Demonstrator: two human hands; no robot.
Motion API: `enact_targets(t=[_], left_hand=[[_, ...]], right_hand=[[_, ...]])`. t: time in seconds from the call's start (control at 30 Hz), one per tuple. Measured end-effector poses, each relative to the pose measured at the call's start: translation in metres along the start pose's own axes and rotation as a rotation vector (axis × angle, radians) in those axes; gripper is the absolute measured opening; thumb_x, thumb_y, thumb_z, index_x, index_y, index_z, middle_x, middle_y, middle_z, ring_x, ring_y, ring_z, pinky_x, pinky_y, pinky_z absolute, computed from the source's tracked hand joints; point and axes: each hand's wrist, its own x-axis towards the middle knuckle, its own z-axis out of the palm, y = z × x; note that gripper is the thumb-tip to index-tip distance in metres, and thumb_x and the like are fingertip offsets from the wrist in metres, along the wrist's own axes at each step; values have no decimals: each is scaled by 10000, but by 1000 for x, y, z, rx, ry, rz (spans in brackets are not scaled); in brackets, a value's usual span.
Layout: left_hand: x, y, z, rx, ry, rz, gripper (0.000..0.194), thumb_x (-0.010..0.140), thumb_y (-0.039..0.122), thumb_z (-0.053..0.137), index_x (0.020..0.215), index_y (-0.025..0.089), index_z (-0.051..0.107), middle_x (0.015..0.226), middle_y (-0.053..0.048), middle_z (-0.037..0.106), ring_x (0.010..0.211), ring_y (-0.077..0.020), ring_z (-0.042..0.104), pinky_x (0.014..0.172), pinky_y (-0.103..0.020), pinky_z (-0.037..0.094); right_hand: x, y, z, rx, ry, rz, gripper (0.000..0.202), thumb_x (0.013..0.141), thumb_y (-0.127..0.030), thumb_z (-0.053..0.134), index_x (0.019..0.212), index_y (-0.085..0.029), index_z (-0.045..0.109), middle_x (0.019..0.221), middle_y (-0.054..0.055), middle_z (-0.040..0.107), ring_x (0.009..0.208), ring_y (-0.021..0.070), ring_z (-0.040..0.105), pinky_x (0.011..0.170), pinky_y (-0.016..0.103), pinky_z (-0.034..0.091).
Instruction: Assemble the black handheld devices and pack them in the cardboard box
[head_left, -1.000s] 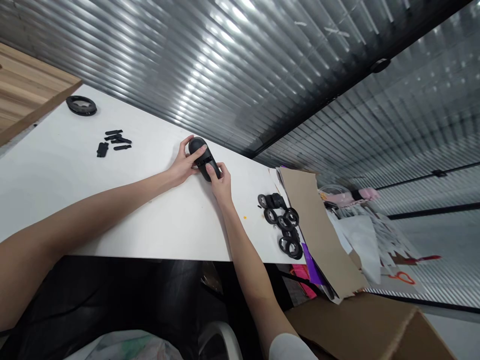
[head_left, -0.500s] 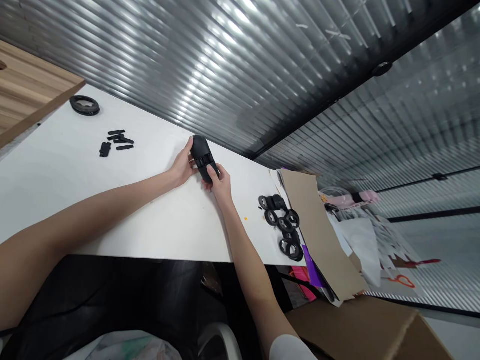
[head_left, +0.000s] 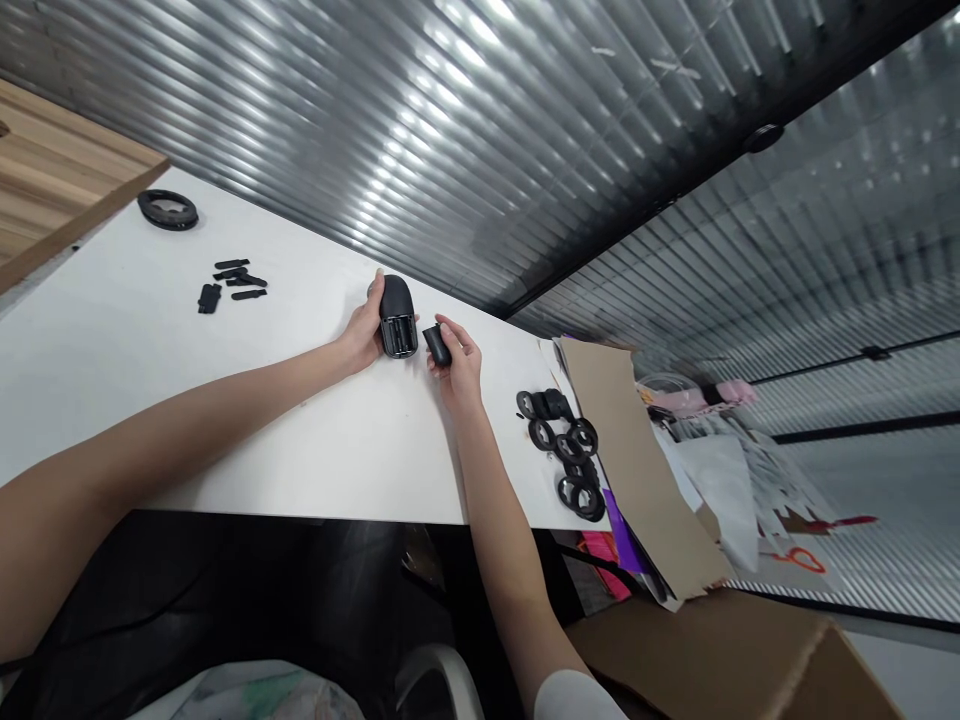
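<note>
A shiny ribbed wall (head_left: 300,130) is rising beyond the hands, and a white surface (head_left: 352,440) is stretching out beneath them. The left hand (head_left: 364,332) is clasping a rounded black device (head_left: 397,297) along its left side, the open compartment (head_left: 400,338) at its near end facing up. The right hand (head_left: 462,368) is pinching a small black cover (head_left: 437,346) just to the right of that compartment, a narrow gap separating the two pieces. The hands are sitting apart from each other.

Well to the left of the left hand, several flat black strips (head_left: 234,274) are lying in a loose group; farther out, larger black rings (head_left: 161,221) are resting stacked near a wooden board (head_left: 67,160). To the right of the right hand, smaller black rings (head_left: 579,468) are clustering, some overlapping, and past them a brown cardboard sheet (head_left: 637,450) is slanting alongside.
</note>
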Motion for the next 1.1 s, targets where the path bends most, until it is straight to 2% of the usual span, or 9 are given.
enact_targets(t=[0.17,0.37,0.57,0.87,1.1], left_hand=[[-3,2,4,-42,6,-20,700,1084,804,502,1322,176,695,867,-104,783,894,-273,811,832,-337,639],[-4,4,8,-102,22,-89,666,1174,672,367,1308,127,725,984,-133,823,975,-292,823,973,-392,650],[-6,7,8,-124,33,-107,604,1183,598,391,1372,126,715,1054,-139,832,1002,-298,827,1007,-402,653],[-6,9,9,-124,33,-110,580,1185,560,397,1442,124,679,1050,-133,827,995,-310,824,1009,-438,663],[-8,8,10,-128,45,-93,557,1183,527,419,1457,118,679,1111,-133,828,1116,-301,801,1099,-412,633]], right_hand=[[5,6,-5,109,15,-21,585,737,-549,957,1201,-239,782,840,-26,711,473,62,522,393,233,321],[4,8,-4,161,-53,-4,559,706,-446,973,1194,-260,775,805,-63,611,508,51,485,430,228,301],[1,6,-2,155,-74,16,661,686,-377,973,1308,-346,752,950,-49,633,610,64,531,467,221,319],[2,8,0,206,-105,39,637,775,-398,926,1381,-379,732,914,-33,646,678,103,589,501,221,374],[4,12,0,238,-82,32,674,805,-378,896,1448,-428,699,1123,-4,750,850,145,717,603,238,483]])
